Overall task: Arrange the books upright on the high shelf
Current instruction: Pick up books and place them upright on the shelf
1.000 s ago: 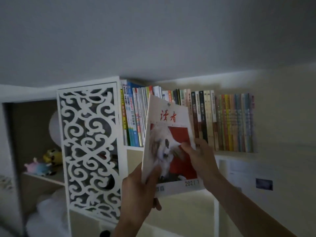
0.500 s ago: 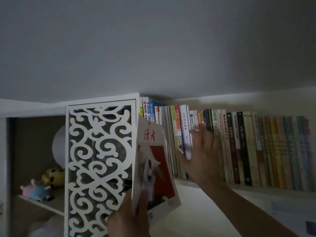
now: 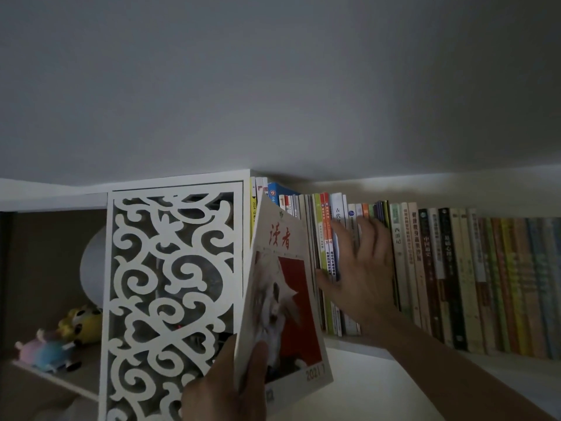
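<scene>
White scrollwork panel (image 3: 173, 299), red-covered magazine (image 3: 285, 305)

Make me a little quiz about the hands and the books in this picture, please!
1. True or false: the left hand grips the magazine by its bottom corner.
2. What does the right hand touch? A) the stuffed toys B) the spines in the row of books C) the white carved panel
3. Fill in: the stuffed toys sit to the ___ of the white carved panel.

Key: 1 true. 2 B, with spread fingers. 3 left.
</scene>
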